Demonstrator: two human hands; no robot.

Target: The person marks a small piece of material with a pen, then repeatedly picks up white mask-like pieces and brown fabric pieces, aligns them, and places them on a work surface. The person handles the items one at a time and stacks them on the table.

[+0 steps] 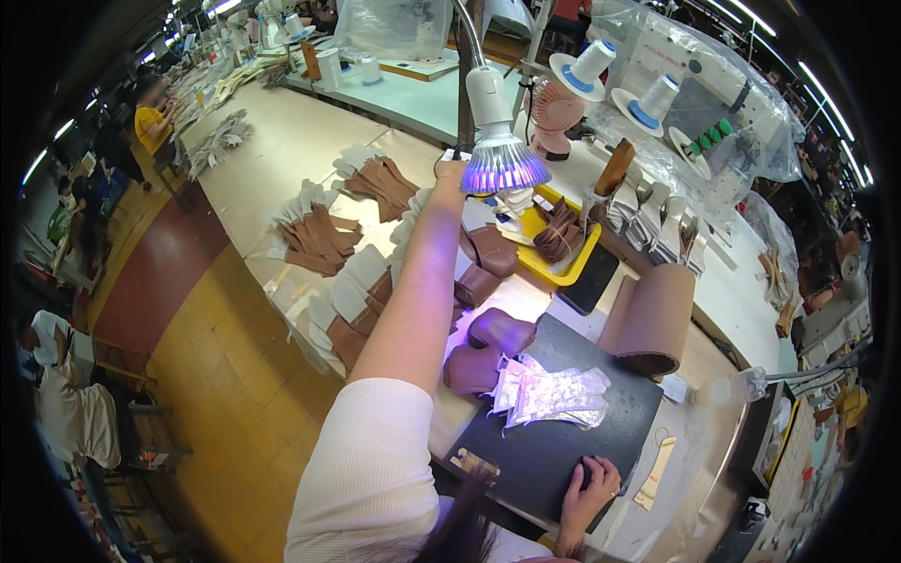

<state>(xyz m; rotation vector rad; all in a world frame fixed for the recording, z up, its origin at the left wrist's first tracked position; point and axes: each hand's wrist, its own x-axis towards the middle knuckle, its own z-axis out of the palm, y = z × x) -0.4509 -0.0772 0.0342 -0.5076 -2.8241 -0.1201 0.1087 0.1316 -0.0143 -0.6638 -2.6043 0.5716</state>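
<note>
The right hand (591,493) rests at the near right edge of the dark mat (624,413), its grip loose, thumb apart from the curled fingers. Near the mat's left corner lies a small wooden block (474,463); just outside its right edge lies a pale flat strip (654,474). Between the right hand and a fan of pale pieces (554,394), lit violet, a stretch of mat gives room to slide. 2 rounded brown pieces (502,330) sit beside the fan at the mat's left edge, and a tan roll (657,319) stands close to its far right corner, the tighter side for moving.

The left arm crosses over the surface (272,122), past flat stacks of brown and white pieces (319,239) along its left edge. The left hand (450,171) is beyond them, just beside the lamp (507,159) (whose bulb hides part of it, so I cannot tell whether that grip is apart or together). Right of the lamp are a yellow tray (563,279) with a brown bundle, then a small pink fan (557,111).

Farther back stand cones of white thread (593,64) and a machine under clear plastic (694,75). Left of the surface's edge, the yellow floor (225,375) with a dark red band runs toward a seated person in a yellow top (152,127)
</note>
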